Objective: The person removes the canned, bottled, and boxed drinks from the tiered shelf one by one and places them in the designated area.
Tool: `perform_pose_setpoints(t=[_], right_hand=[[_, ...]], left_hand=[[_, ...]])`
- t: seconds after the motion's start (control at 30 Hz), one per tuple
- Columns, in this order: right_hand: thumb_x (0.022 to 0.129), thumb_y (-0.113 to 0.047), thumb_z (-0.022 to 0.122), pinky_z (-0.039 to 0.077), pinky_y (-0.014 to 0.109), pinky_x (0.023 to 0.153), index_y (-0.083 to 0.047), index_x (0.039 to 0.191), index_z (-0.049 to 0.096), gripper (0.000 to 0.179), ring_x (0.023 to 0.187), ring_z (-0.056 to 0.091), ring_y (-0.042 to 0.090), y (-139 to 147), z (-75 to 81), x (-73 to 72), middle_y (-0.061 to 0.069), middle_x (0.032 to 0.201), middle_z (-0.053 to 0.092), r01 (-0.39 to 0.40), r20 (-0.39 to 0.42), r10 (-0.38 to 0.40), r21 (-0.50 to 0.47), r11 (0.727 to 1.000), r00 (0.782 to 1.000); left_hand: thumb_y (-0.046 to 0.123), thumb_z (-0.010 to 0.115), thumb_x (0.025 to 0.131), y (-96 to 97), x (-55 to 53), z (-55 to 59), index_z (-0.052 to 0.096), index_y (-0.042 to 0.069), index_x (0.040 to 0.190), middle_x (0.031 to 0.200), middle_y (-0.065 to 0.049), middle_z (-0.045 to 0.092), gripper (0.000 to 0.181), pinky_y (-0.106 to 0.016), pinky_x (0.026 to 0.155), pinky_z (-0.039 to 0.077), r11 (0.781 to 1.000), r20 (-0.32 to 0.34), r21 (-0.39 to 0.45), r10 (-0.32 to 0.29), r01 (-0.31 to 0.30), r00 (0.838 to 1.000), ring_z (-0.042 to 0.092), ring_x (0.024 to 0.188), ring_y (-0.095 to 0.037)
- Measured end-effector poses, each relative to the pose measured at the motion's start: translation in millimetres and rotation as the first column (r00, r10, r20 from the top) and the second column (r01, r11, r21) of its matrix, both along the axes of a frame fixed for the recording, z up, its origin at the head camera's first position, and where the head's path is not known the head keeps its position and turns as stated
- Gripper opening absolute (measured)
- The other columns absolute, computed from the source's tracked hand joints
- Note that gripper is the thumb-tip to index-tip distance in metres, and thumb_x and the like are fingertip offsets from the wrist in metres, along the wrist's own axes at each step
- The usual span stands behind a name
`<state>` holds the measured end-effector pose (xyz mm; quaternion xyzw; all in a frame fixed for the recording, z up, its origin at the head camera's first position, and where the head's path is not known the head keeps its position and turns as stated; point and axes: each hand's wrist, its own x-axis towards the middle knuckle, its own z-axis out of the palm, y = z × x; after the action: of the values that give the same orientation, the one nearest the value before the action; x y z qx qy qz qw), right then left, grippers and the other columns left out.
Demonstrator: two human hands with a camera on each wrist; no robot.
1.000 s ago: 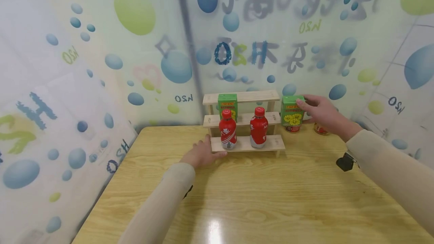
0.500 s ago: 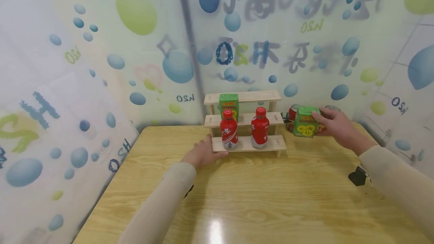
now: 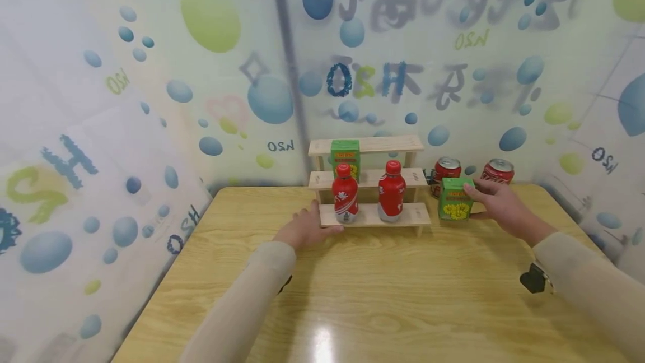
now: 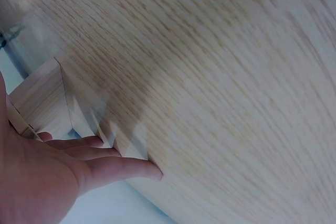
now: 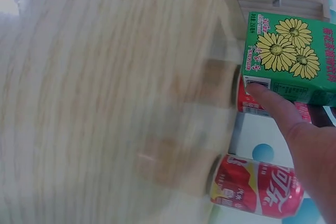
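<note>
My right hand (image 3: 504, 203) grips a green drink carton (image 3: 456, 200) with yellow flowers, just right of a small three-tier wooden shelf (image 3: 420, 214). Whether the carton's base touches the table cannot be told. In the right wrist view, a finger lies at the lower corner of the same carton (image 5: 289, 56). At the shelf's left end, my left hand (image 3: 302, 229) rests against the lowest tier, thumb along its front. The left wrist view shows straight fingers beside the shelf's wood (image 4: 42, 98). Two red bottles (image 3: 345, 195) stand on the lowest tier; another green carton (image 3: 345, 153) stands behind them.
Two red soda cans stand at the back right: one can (image 3: 447, 170) behind the held carton, the other can (image 3: 499, 170) behind my right hand. A patterned wall covering (image 3: 242, 167) borders the wooden table (image 3: 383, 296) at the back and sides.
My right hand has carried the green carton right, away from the shelf's end, then down and nearer to me. Both cans behind show more now. The left hand stays at the shelf.
</note>
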<state>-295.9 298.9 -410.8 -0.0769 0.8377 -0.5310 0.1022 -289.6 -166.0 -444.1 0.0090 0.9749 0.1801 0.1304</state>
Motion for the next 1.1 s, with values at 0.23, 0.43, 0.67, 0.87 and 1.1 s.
perform_pose_setpoints(t=[0.23, 0.43, 0.67, 0.87, 1.1], right_hand=[[0.114, -0.051, 0.039, 0.059, 0.055, 0.103, 0.007, 0.167, 0.006, 0.086, 0.154, 0.026, 0.061, -4.0, -6.2, 1.5, 0.041, 0.171, 0.013, 0.016, 0.025, -0.015, -0.013, 1.000, 1.000], [0.114, -0.051, 0.039, 0.059, 0.056, 0.104, 0.006, 0.168, 0.008, 0.084, 0.154, 0.028, 0.060, -4.7, -11.2, 0.2, 0.040, 0.170, 0.017, 0.022, 0.039, -0.021, -0.025, 0.999, 0.999], [0.114, -0.050, 0.037, 0.059, 0.057, 0.104, 0.006, 0.168, 0.007, 0.083, 0.153, 0.029, 0.061, -1.8, -15.4, 0.5, 0.041, 0.169, 0.017, 0.018, 0.040, -0.017, -0.038, 0.999, 0.999], [0.115, -0.049, 0.035, 0.056, 0.058, 0.108, 0.007, 0.167, 0.007, 0.082, 0.153, 0.029, 0.059, -0.5, -18.9, -0.1, 0.041, 0.169, 0.016, 0.005, 0.041, -0.004, -0.031, 1.000, 0.999], [0.115, -0.046, 0.037, 0.047, 0.058, 0.114, 0.006, 0.167, 0.014, 0.077, 0.152, 0.034, 0.051, 0.3, -21.5, -5.3, 0.038, 0.168, 0.023, 0.007, 0.013, -0.007, 0.001, 1.000, 1.000]], left_hand=[[0.089, 0.060, 0.085, 0.0, 0.4, -1.0, 0.014, 0.012, 0.171, 0.172, -0.024, 0.033, 0.125, -0.067, 0.126, 0.034, 1.000, -0.005, -0.012, -0.001, 0.001, 1.000, 0.030, 0.159, -0.051], [0.090, 0.060, 0.084, 1.1, 0.4, -0.4, 0.014, 0.013, 0.171, 0.172, -0.023, 0.033, 0.125, -0.067, 0.126, 0.034, 1.000, -0.006, -0.024, 0.000, 0.000, 1.000, 0.031, 0.159, -0.050], [0.090, 0.060, 0.084, 3.7, -0.7, 0.2, 0.015, 0.012, 0.171, 0.172, -0.025, 0.034, 0.125, -0.066, 0.126, 0.035, 1.000, -0.002, -0.015, -0.014, 0.014, 1.000, 0.031, 0.159, -0.052], [0.091, 0.059, 0.083, 2.9, -1.6, -1.5, 0.015, 0.012, 0.171, 0.171, -0.025, 0.034, 0.126, -0.066, 0.126, 0.036, 1.000, -0.004, -0.022, -0.010, 0.010, 1.000, 0.032, 0.159, -0.051], [0.089, 0.061, 0.083, 0.2, 0.7, -0.5, 0.015, 0.014, 0.171, 0.172, -0.025, 0.034, 0.125, -0.066, 0.126, 0.036, 1.000, -0.008, -0.015, 0.002, -0.002, 1.000, 0.031, 0.159, -0.052]])
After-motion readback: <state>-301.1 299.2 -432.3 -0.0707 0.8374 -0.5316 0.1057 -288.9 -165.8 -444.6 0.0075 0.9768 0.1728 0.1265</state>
